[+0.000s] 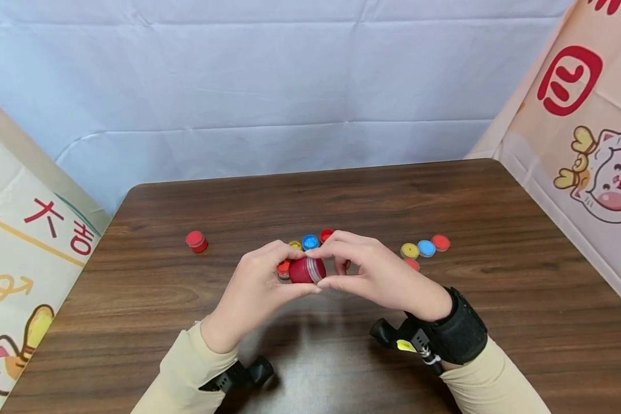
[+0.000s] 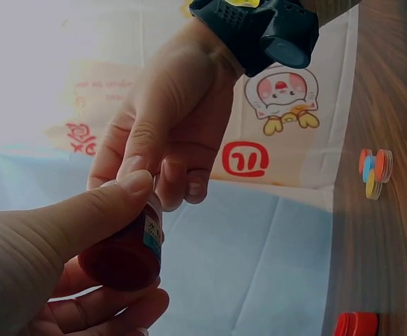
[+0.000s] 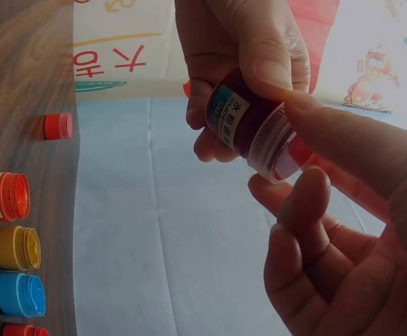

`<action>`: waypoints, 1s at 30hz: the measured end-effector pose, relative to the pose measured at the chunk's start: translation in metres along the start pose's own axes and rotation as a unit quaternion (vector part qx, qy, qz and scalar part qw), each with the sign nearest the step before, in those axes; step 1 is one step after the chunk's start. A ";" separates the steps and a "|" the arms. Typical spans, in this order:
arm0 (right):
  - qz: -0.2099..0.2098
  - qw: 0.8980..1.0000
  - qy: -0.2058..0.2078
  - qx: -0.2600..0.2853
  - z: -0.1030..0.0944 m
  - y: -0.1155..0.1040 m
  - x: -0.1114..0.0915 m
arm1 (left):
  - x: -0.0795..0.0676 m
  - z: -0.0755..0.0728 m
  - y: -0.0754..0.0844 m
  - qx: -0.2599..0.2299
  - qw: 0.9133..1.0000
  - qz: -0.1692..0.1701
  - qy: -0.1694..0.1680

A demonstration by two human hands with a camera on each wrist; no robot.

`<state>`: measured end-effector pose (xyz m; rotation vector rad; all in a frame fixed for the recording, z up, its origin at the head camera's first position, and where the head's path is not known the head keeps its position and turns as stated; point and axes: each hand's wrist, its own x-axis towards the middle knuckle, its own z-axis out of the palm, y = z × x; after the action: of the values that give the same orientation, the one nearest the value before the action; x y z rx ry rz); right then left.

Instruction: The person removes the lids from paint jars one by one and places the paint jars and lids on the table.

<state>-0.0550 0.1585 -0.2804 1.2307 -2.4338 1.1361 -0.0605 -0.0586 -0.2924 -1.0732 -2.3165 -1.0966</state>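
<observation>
A small jar of dark red paint (image 1: 300, 271) is tilted on its side above the table, its lid end toward the right. My left hand (image 1: 256, 277) grips the jar's body between thumb and fingers. At the clear ribbed lid (image 3: 268, 143), the thumb and forefinger of my right hand (image 1: 375, 269) pinch the rim from both sides, while its other fingers are loosely bent. A label with printed characters (image 3: 230, 117) wraps the jar. Behind the hands stand lidless paint jars: orange-red (image 3: 8, 197), yellow (image 3: 16, 248), blue (image 3: 20, 294) and red (image 1: 326, 234).
Toward the left of the brown table (image 1: 150, 322) stands another red jar (image 1: 196, 241). Loose lids lie to the right: yellow (image 1: 409, 250), blue (image 1: 426, 248) and red (image 1: 440, 242), with another red lid (image 1: 411, 264) nearer. A pale cloth (image 1: 269, 86) hangs behind the table.
</observation>
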 end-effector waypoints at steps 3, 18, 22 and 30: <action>0.003 1.000 -0.002 -0.001 0.000 0.000 0.000 | 0.000 -0.001 0.001 -0.003 1.000 -0.008 -0.005; 0.005 1.000 -0.014 -0.006 0.001 0.001 0.001 | 0.000 -0.002 0.002 -0.018 0.998 -0.040 -0.036; 0.010 1.000 -0.015 -0.006 0.001 0.001 0.001 | 0.001 -0.003 0.001 -0.022 0.998 -0.042 -0.039; 0.014 1.000 -0.020 -0.003 0.001 0.001 0.000 | 0.001 -0.003 0.001 -0.027 0.998 -0.043 -0.044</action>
<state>-0.0557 0.1579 -0.2816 1.2329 -2.4899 1.1221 -0.0603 -0.0605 -0.2894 -1.0710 -2.4361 -1.1720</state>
